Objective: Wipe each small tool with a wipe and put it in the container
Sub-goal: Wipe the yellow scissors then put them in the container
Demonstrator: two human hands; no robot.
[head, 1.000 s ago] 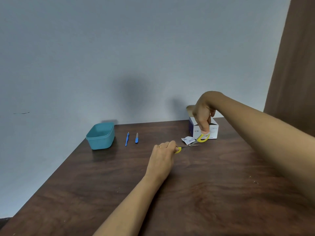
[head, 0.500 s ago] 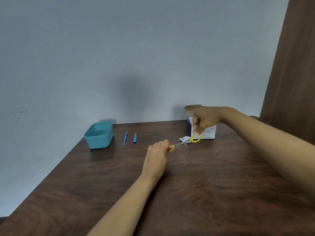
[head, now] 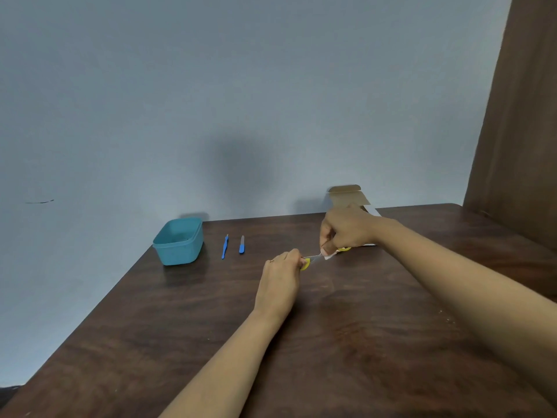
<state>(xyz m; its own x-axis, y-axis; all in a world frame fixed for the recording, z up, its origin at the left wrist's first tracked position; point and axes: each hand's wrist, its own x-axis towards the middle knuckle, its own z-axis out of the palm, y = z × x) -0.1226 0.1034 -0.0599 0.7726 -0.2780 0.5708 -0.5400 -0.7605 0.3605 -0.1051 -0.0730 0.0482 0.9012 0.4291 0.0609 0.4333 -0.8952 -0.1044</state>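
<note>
Gripping a yellow-handled tool (head: 306,263) by its yellow end, the left hand (head: 281,274) is curled shut on the table (head: 331,357), nearest the viewer. The tool's thin metal part runs right from that hand to the right hand (head: 346,230), whose fingers are pinched closed over a white wipe (head: 329,256) wrapped on the metal; another bit of yellow shows under this hand. Behind the right hand stands an open cardboard box (head: 346,194). Left of the left hand and farther back lie two blue tools (head: 224,247), side by side but apart. Beyond them to the left sits the teal container (head: 177,241), near the table's edge; nothing shows inside it.
</note>
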